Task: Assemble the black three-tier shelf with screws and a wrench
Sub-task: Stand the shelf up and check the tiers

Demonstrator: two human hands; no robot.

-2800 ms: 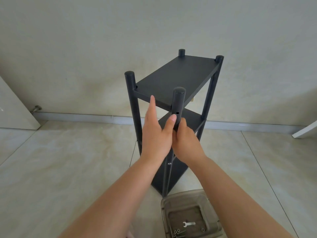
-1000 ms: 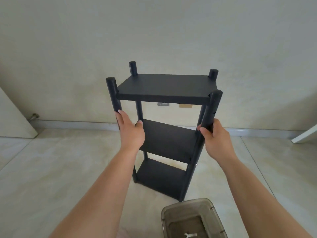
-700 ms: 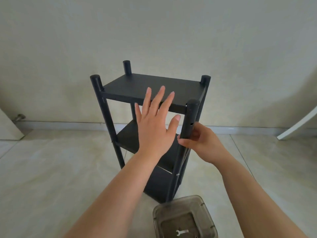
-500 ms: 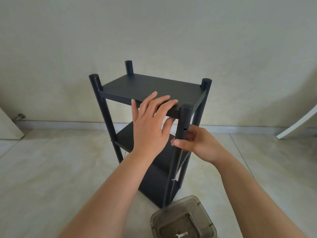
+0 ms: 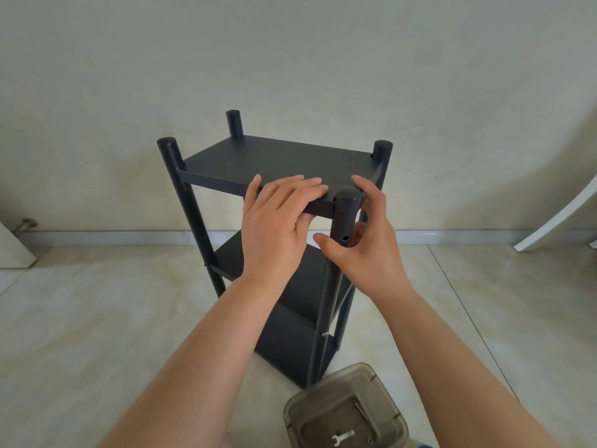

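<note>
The black three-tier shelf [image 5: 277, 160] stands upright on the tiled floor in front of the wall. My left hand [image 5: 274, 234] holds the front edge of its top board, fingers flat on top and thumb underneath. Around the near right post [image 5: 347, 202], just below the top board, my right hand [image 5: 371, 250] curls, with the thumb beside an open screw hole. A small silver wrench [image 5: 343, 437] lies in a clear plastic box [image 5: 381, 392] on the floor at the shelf's foot, with small screws [image 5: 370, 440] beside it.
A white slanted furniture leg [image 5: 562, 218] stands at the right by the wall. At the far left are a white panel [image 5: 13, 250] and a metal door stop [image 5: 27, 224]. Open tiled floor lies on both sides of the shelf.
My left hand has come down from the air onto the top board's front edge. My right hand has slid up the near right post. The shelf was turned earlier.
</note>
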